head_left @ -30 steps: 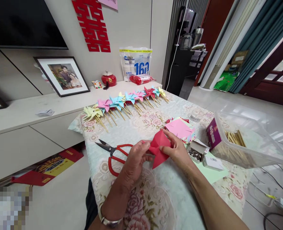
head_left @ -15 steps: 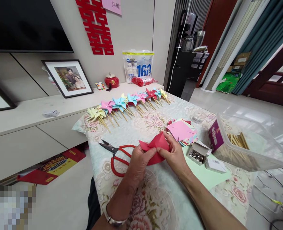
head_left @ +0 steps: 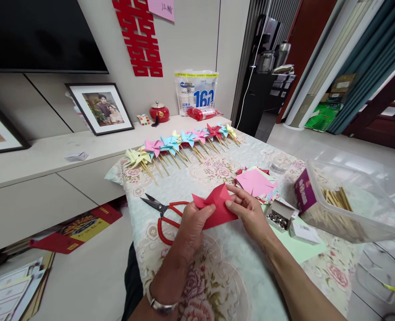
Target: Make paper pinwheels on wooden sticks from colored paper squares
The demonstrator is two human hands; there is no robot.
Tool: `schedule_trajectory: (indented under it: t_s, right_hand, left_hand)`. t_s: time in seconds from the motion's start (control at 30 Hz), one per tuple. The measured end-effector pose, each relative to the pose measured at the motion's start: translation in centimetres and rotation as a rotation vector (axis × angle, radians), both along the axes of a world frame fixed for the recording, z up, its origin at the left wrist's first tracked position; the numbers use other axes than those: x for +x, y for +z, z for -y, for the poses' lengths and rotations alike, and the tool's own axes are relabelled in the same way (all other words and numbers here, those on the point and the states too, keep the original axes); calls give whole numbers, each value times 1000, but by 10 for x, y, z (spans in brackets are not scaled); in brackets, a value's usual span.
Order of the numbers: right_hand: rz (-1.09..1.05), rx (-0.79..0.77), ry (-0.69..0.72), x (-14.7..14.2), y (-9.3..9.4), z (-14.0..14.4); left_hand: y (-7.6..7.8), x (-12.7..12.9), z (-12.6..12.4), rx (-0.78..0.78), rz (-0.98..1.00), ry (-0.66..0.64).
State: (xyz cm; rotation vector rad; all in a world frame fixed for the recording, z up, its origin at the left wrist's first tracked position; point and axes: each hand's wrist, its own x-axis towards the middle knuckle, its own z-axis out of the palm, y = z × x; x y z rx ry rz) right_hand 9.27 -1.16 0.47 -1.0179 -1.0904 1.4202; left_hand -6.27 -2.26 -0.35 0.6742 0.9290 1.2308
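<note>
Between both hands is a sheet of red paper (head_left: 219, 213), its corners partly folded in toward the middle. My left hand (head_left: 194, 223) pinches it from the left, thumb pressed on the folded corners. At the paper's right side, my right hand (head_left: 247, 208) grips the edge between thumb and fingers. A pair of red-handled scissors (head_left: 166, 216) lies open just left of my left hand. Beyond my right hand sits a stack of cut colored paper squares (head_left: 257, 182), pink on top. Near my right wrist stands a small box of metal fasteners (head_left: 278, 218).
Several finished paper pinwheels (head_left: 170, 143) on sticks lie in a row along the table's far side. A clear plastic bin (head_left: 334, 218) holding sticks stands at the right. Green paper (head_left: 306, 249) lies under the small boxes, and a tape roll (head_left: 280, 164) sits behind the stack.
My right thumb has moved off the paper's middle toward its right edge, and the lower right part of the sheet now lies flatter. My left thumb keeps its press. The view shifted slightly.
</note>
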Motion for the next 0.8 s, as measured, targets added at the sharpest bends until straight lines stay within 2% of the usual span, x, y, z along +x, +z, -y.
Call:
schedule_trajectory:
  t_s: [0.23, 0.37, 0.47, 0.63, 0.8]
  right_hand:
    - [39, 21, 50, 1, -2, -2]
    - [129, 212, -65, 2, -3, -3]
    - [273, 406, -125, 6, 1, -2]
    - [504, 670, 10, 14, 7, -1]
    - [588, 736, 155, 14, 3, 1]
  left_hand:
    - [0, -3, -1, -2, 41, 27]
    - [0, -4, 0, 5, 59, -7]
    - [4, -5, 0, -17, 64, 27]
    - [10, -5, -2, -65, 83, 117]
    - [5, -4, -4, -45, 15, 135]
